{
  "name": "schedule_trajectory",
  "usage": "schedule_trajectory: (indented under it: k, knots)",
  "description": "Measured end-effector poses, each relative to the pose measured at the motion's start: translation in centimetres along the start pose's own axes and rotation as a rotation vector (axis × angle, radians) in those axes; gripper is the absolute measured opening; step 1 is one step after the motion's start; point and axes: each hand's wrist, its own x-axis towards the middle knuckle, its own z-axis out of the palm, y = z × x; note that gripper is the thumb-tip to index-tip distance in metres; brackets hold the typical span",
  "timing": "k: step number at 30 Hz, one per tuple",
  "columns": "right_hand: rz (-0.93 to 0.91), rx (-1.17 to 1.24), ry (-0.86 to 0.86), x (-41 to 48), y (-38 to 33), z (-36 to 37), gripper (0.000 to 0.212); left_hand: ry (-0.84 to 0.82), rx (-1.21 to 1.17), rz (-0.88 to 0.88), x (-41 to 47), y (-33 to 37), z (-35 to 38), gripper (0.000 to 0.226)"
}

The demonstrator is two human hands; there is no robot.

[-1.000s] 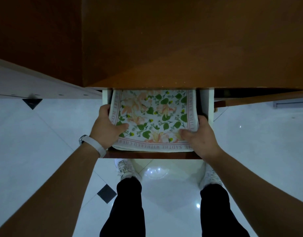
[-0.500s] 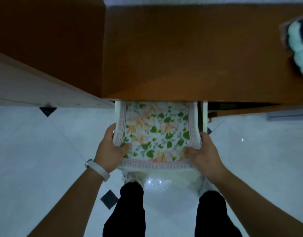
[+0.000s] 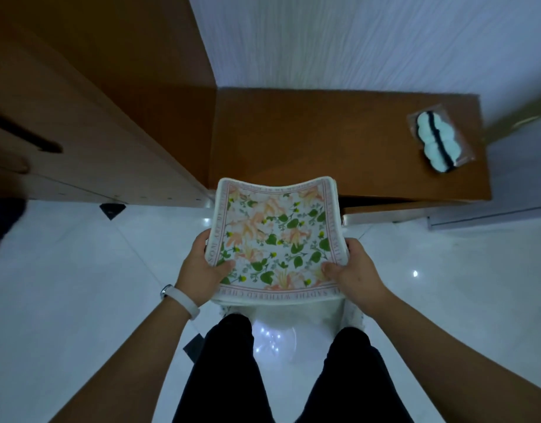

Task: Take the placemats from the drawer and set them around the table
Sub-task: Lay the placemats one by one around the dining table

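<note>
The stack of placemats (image 3: 277, 239) is held in the air in front of the body, above the floor (image 3: 80, 285) and just short of the low cupboard. A second ago it was lying in the open drawer (image 3: 344, 220). Half a second ago it was being drawn out over the drawer front. Now it is lifted clear and raised, so that its far edge is seen against the edge of the worktop (image 3: 324, 141).

The stack is bowed, with its middle sagging between its raised side edges. The near left corner is clamped by the left grip (image 3: 202, 270), thumb laid on the printed face. The near right corner is clamped in the same way by the right grip (image 3: 354, 273).

The taking-out step is judged to be done. The carrying and the laying out are still to be done, and no mat is yet set down.

The number of mats cannot be counted, since only layered edges are shown. The fingers beneath the stack are hidden. The drawer is almost wholly covered by the stack, so it cannot be told whether any mats are left inside. The table is not in view. The border lettering cannot be read fully. A clear packet (image 3: 440, 141) with pale and dark contents lies on the worktop, and what it holds cannot be made out.
</note>
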Motion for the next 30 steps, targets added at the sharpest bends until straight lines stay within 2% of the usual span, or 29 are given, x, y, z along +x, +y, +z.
schedule_trajectory:
  k: [14,21,26,30]
  knots:
    - [-0.279,0.015,0.081,-7.8,-7.3,-4.3,0.042,0.163,0.010,0.272,-8.3,10.7,-3.3,0.067]
    - [-0.451,-0.002,-0.035,-10.1,-11.1,-9.9,0.043,0.362,-0.098,0.355,-14.2,15.1,-0.8,0.065]
    - [-0.524,-0.070,-0.150,-11.5,-13.4,-13.4,0.045,0.537,-0.135,0.334,-19.0,16.8,1.8,0.067]
    - [-0.609,-0.174,-0.244,-13.2,-15.1,-13.5,0.044,0.667,-0.226,0.287,-23.0,16.8,2.9,0.065]
